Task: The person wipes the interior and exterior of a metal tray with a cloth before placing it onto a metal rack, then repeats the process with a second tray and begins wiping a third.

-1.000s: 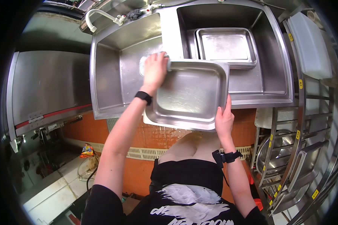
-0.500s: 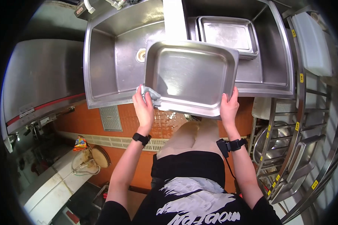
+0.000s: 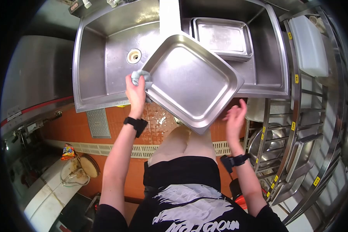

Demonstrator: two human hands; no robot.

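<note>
A rectangular steel pan (image 3: 189, 79) hangs tilted and turned cornerwise above the front edge of the sinks, its hollow facing me. At its left corner my left hand (image 3: 136, 91) is closed on a pale grey-blue cloth (image 3: 141, 79) and on the pan's rim. My right hand (image 3: 235, 116) is off the pan, a little beyond its lower right side, with its fingers apart and nothing in them.
Behind the pan lie the left sink basin (image 3: 114, 58) with a drain and the right basin (image 3: 265, 58) holding stacked steel pans (image 3: 222, 36). A metal rack (image 3: 294, 112) with a white plastic container (image 3: 307, 46) stands at the right. A wooden board (image 3: 89, 167) is lower left.
The pan has turned, its left side rising and its right side dropping. My right hand has let go of its rim and opened. My left hand has moved up with the cloth.
</note>
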